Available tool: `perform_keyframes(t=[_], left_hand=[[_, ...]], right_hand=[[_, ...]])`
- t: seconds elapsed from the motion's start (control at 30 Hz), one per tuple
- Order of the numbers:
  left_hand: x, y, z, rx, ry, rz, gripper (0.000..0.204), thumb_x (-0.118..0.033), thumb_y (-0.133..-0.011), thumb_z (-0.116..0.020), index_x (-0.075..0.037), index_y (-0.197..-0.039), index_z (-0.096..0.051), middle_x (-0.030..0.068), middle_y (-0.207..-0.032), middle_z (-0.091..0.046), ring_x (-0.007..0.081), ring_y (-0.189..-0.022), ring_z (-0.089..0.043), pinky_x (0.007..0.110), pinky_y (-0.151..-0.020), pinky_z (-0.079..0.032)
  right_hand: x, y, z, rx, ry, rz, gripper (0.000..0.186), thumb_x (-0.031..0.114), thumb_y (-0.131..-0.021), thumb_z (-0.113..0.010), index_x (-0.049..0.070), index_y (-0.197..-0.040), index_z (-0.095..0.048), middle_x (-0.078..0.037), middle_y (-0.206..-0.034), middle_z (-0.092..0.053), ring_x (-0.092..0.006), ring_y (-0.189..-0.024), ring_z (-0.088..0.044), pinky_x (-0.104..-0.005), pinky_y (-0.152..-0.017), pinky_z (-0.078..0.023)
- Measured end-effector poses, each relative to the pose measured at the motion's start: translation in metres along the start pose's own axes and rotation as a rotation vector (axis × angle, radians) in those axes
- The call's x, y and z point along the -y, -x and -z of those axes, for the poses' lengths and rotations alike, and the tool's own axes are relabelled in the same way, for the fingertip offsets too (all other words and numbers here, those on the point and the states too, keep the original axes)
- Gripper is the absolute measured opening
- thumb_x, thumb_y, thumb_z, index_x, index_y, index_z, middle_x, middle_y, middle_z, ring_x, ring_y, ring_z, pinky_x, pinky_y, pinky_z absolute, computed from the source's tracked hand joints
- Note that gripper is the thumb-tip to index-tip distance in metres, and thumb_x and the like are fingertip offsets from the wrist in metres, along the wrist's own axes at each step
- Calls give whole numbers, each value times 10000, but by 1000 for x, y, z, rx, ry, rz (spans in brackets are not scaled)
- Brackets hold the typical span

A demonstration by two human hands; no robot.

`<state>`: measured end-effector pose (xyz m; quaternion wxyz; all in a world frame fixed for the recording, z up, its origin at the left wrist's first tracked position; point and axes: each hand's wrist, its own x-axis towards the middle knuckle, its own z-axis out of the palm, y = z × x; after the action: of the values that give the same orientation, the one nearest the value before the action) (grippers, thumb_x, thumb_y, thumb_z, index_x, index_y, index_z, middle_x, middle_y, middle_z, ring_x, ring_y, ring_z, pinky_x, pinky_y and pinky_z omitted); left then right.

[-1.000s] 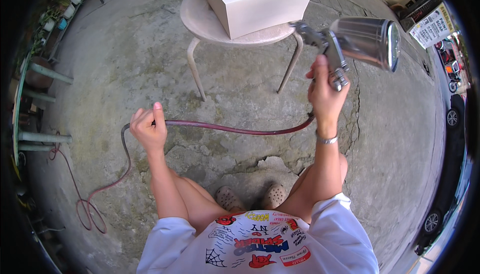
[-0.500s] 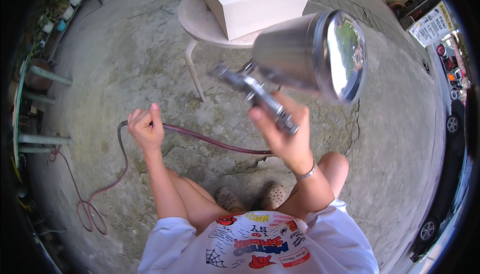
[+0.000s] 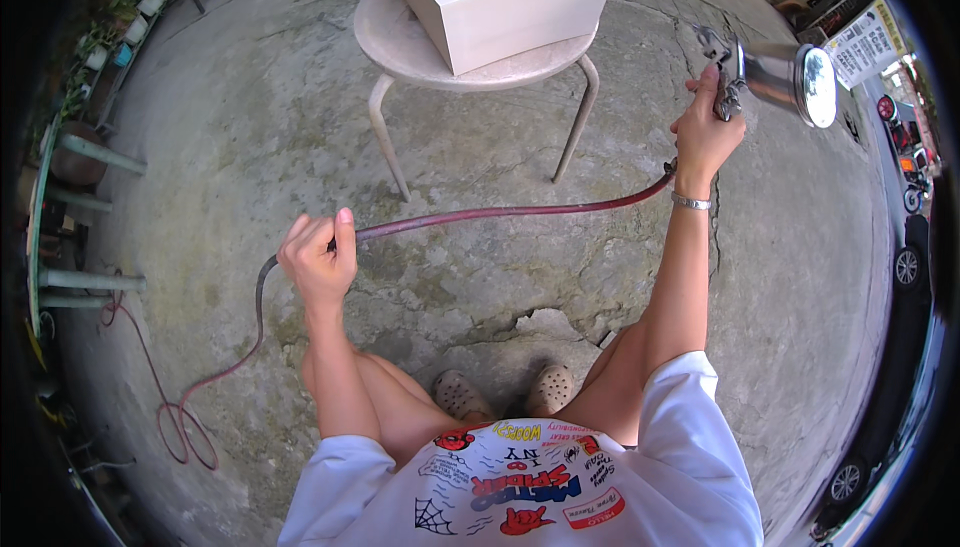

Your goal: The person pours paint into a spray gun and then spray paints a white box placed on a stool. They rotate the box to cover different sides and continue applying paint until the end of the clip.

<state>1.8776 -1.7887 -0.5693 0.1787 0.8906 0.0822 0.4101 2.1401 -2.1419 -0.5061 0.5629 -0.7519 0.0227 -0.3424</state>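
Out to the right, my right hand point(image 3: 710, 137) is wrapped round the handle of a metal spray gun point(image 3: 732, 72). Its shiny silver cup point(image 3: 785, 80) sticks out to the right, tilted on its side. A dark red air hose point(image 3: 510, 211) runs from below that hand across in front of me. My left hand point(image 3: 320, 259) is closed round the hose at the left, thumb up. Ahead stands a round, pale stool point(image 3: 480, 78) bearing a white box-shaped piece point(image 3: 525, 12). The gun is to the right of the box, apart from it.
More hose point(image 3: 185, 427) lies in loops on the cracked concrete floor point(image 3: 480, 277) at the left. Green metal legs point(image 3: 95, 279) and potted plants point(image 3: 130, 27) line the left edge. A printed sign point(image 3: 868, 45) and parked vehicles point(image 3: 890, 337) are at the right.
My right hand has carried the spray gun away to the right and farther from me. The hose is drawn up higher on that side. My left hand has shifted slightly right, still gripping the hose.
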Motion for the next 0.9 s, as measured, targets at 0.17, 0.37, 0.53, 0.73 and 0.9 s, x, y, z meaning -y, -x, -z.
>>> perform_keyframes(t=[0.17, 0.37, 0.53, 0.73, 0.9], left_hand=[[8, -3, 5, -92, 13, 52, 448, -114, -920, -710, -45, -544, -476, 77, -511, -430, 254, -498, -375, 381, -502, -275], [21, -4, 11, -103, -52, 33, 459, -120, -935, -696, -46, -534, -486, 69, -495, -423, 248, -497, -361, 381, -540, -274], [24, -5, 12, -109, -69, 8, 452, -115, -938, -685, -49, -531, -499, 66, -495, -435, 248, -499, -367, 377, -558, -269], [30, -5, 14, -86, -85, -13, 444, -108, -937, -683, -50, -537, -498, 63, -500, -450, 246, -508, -390, 375, -571, -274], [28, -1, 11, -80, -41, -21, 434, -94, -922, -694, -47, -542, -489, 65, -508, -455, 247, -511, -407, 377, -566, -283]], right_hand=[[1, 42, 7, 189, -148, -64, 367, 334, -1012, -695, -3, -874, -734, -19, -652, -664, -69, -506, -569, -270, -470, -406], [32, 115, 4, 450, -152, -22, 274, 269, -1004, -710, 10, -921, -741, -6, -629, -659, -32, -479, -522, -234, -433, -364], [53, 153, 4, 564, -204, 50, 305, 241, -926, -784, 8, -780, -653, -55, -582, -546, -157, -489, -499, -337, -482, -379], [88, 165, 17, 798, -255, 197, 212, 158, -872, -810, -29, -919, -722, -143, -727, -639, -259, -570, -601, -372, -566, -479], [63, 132, 5, 591, -190, -68, 307, 320, -974, -747, 23, -897, -752, 20, -593, -607, -58, -513, -516, -264, -456, -348]])
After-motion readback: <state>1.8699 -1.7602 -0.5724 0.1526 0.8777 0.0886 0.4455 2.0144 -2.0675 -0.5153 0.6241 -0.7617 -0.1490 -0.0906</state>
